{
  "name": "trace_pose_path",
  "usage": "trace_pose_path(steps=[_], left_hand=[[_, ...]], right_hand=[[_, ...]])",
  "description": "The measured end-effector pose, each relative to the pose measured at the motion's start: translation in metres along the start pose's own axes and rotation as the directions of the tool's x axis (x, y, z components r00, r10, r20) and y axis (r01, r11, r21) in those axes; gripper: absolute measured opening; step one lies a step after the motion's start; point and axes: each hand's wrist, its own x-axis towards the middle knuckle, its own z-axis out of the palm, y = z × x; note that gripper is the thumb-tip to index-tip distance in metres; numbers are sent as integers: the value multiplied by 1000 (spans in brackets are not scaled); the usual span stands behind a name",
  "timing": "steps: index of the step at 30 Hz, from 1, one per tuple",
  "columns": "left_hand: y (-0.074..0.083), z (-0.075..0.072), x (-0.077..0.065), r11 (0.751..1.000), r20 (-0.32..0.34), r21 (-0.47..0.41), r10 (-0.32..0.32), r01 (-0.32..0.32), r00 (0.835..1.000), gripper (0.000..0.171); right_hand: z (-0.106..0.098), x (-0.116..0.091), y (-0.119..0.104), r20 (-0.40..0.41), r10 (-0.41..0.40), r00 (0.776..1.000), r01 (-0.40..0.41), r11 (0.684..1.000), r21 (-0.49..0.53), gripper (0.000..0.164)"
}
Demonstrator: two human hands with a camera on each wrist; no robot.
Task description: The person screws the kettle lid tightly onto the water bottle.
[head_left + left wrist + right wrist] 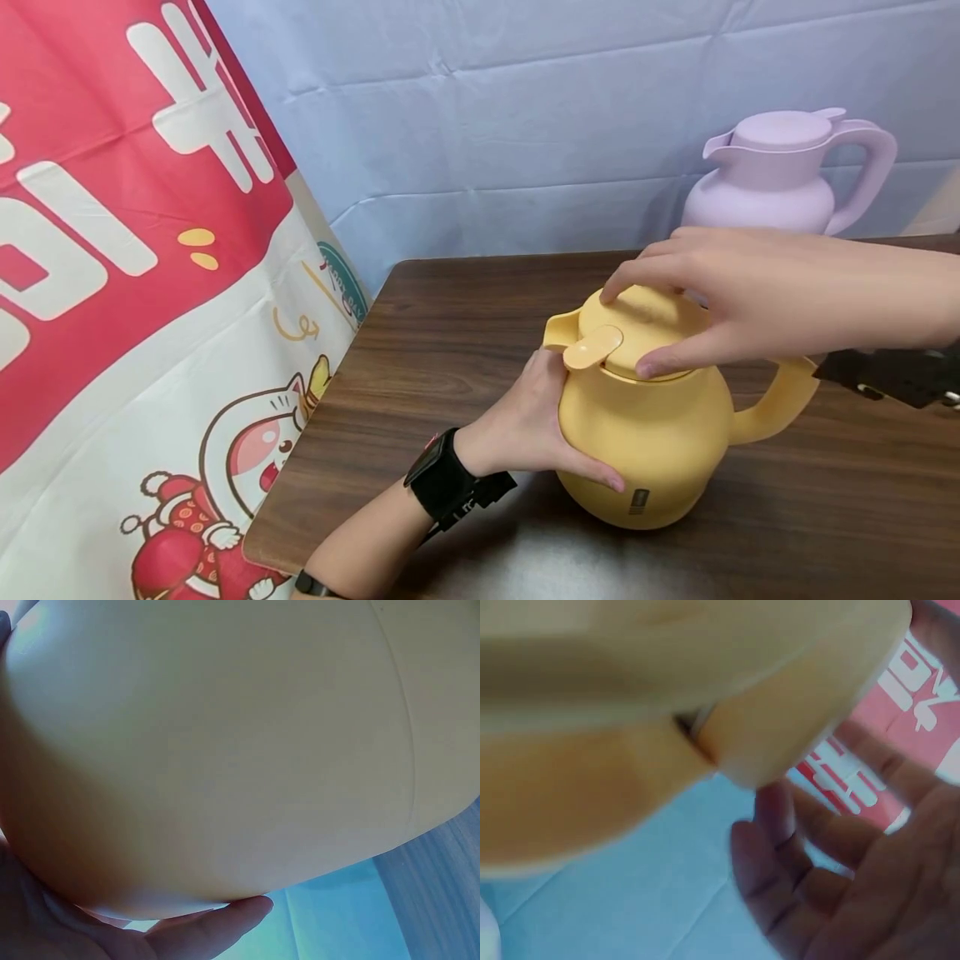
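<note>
A round yellow thermos jug (pixel 652 433) stands upright on the wooden table. My left hand (pixel 536 421) holds the side of its body, thumb across the front and the other fingers passing behind below the spout (pixel 559 330). In the left wrist view the smooth jug body (pixel 240 750) fills most of the picture, with a finger along its edge. Over the top, my right hand (pixel 712 287) grips the jug lid (pixel 637 321), thumb at the near rim and fingers across the far side. A paler lever (pixel 592 347) sticks out from the lid toward the left. The jug handle (pixel 776 404) points right, below the right wrist.
Behind the right forearm stands a lilac jug (pixel 780 183) of similar shape, partly hidden. A pale blue cloth (pixel 487 125) hangs behind the table (pixel 450 333). At the left, a red and white printed banner (pixel 150 308) hangs beside the table edge.
</note>
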Motion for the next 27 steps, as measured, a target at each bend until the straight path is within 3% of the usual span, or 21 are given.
trace_pose_path(steps=[5,8,11,13,16,18,20,22,27], left_hand=[[-1,0,1,1000,6,-10,6,-6,1000,117],[0,0,0,1000,5,11,0,0,1000,119],[0,0,-2,999,6,43,-7,6,1000,120],[0,0,-1,999,4,38,3,-3,1000,122],[-1,0,0,999,7,35,8,-8,1000,125],[-1,0,-1,999,12,36,1,-1,1000,124],[0,-1,-2,999,17,39,-8,7,1000,122],[1,-1,-2,1000,18,30,-6,6,1000,119],[1,-2,-2,1000,13,22,-3,2,1000,117]], right_hand=[[0,5,-12,-22,179,984,-179,983,-47,57],[1,7,-16,-54,221,974,-226,967,-114,60],[2,7,-13,-75,170,982,-181,968,-174,62],[-1,6,-7,-36,124,992,-128,978,-164,66],[-7,2,3,125,77,989,-71,996,-52,69],[-11,-1,7,243,64,968,-73,997,30,69],[-13,-2,8,311,40,950,-65,996,69,72],[-13,-1,8,330,12,944,-41,996,82,76],[-9,0,11,301,-18,953,0,998,58,74]])
